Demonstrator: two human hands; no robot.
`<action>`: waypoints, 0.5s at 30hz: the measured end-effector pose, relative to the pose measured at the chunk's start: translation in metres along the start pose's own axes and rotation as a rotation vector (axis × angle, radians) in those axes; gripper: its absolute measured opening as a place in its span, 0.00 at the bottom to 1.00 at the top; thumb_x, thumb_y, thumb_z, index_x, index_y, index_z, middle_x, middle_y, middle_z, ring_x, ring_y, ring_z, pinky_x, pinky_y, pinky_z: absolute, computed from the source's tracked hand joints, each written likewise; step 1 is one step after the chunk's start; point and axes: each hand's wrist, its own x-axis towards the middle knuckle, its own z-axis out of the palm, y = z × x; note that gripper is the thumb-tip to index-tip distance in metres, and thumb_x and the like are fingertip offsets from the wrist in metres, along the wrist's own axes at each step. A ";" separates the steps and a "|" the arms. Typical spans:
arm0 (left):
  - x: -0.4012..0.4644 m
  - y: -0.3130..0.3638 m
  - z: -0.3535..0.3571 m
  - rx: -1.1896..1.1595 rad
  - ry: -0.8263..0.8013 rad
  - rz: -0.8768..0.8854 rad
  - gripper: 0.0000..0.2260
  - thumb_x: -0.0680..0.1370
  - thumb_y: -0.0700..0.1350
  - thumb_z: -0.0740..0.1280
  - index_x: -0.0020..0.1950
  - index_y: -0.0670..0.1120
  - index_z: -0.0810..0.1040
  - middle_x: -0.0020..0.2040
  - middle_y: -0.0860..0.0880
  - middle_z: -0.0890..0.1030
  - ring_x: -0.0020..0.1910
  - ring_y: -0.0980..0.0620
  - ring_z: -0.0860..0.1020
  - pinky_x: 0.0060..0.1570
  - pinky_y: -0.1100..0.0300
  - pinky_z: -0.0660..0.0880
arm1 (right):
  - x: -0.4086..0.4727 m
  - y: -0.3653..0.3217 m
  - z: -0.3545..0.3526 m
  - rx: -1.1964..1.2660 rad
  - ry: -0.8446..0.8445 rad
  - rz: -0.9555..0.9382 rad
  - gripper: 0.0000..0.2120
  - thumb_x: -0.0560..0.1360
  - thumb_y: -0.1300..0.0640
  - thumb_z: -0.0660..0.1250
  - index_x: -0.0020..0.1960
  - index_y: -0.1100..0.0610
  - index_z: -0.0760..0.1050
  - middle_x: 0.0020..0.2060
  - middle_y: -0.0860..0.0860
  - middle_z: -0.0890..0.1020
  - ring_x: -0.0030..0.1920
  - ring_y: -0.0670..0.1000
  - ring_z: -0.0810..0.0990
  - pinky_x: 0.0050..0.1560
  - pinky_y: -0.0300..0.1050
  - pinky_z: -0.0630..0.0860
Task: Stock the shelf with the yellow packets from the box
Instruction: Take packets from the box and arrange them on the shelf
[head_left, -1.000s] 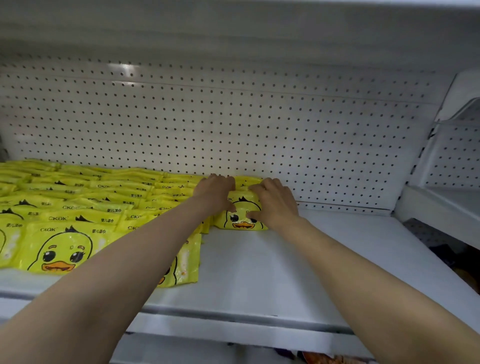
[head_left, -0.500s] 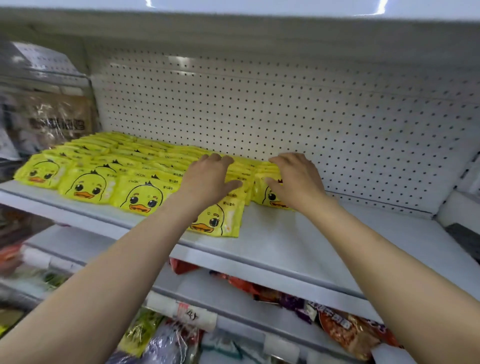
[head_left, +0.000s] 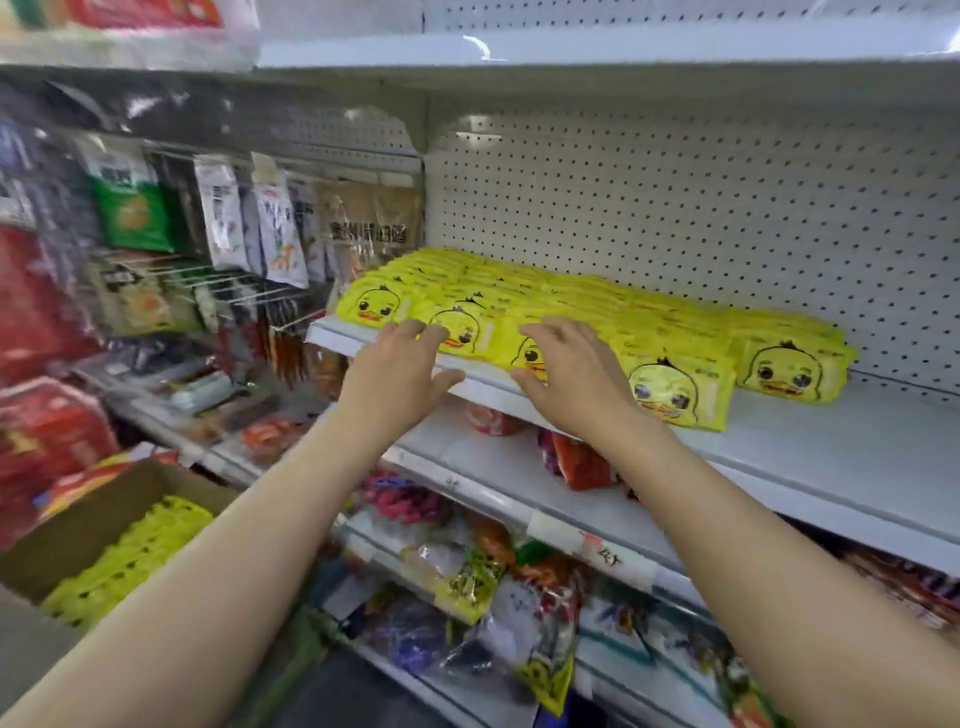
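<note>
Yellow duck-face packets (head_left: 597, 306) lie in several overlapping rows on the white shelf (head_left: 831, 447), filling its left part. My left hand (head_left: 400, 371) hovers open with spread fingers at the shelf's front edge, holding nothing. My right hand (head_left: 571, 374) is also open, fingers relaxed, in front of the front packets of the middle rows; whether it touches them is unclear. At lower left a cardboard box (head_left: 88, 525) holds more yellow packets (head_left: 130, 556).
A perforated white back panel (head_left: 701, 208) rises behind the shelf. Hanging snack bags (head_left: 249, 218) fill the bay to the left. Lower shelves (head_left: 545, 509) carry mixed colourful packets. The shelf's right part (head_left: 883, 415) is bare.
Both hands have drawn back from the rightmost packet row toward the shelf's front edge, empty. The view has swung left and down, bringing the box into sight.
</note>
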 end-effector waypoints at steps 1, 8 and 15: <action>-0.009 -0.017 -0.007 0.004 -0.005 -0.017 0.25 0.76 0.57 0.68 0.68 0.47 0.72 0.64 0.43 0.75 0.64 0.40 0.70 0.58 0.42 0.73 | 0.001 -0.020 0.005 0.022 -0.001 -0.009 0.26 0.78 0.45 0.65 0.73 0.53 0.67 0.71 0.55 0.70 0.71 0.58 0.66 0.69 0.52 0.65; -0.080 -0.142 -0.054 0.125 -0.036 -0.126 0.24 0.76 0.60 0.65 0.67 0.47 0.71 0.60 0.45 0.76 0.61 0.41 0.72 0.55 0.44 0.75 | 0.011 -0.163 0.040 0.145 -0.047 -0.108 0.25 0.79 0.45 0.62 0.73 0.52 0.66 0.72 0.53 0.67 0.72 0.56 0.63 0.70 0.51 0.64; -0.109 -0.232 -0.063 0.170 -0.042 -0.206 0.23 0.77 0.57 0.66 0.67 0.46 0.72 0.60 0.44 0.76 0.61 0.41 0.72 0.56 0.47 0.75 | 0.040 -0.245 0.080 0.136 -0.097 -0.217 0.24 0.79 0.46 0.61 0.73 0.53 0.66 0.72 0.52 0.68 0.72 0.54 0.62 0.71 0.49 0.61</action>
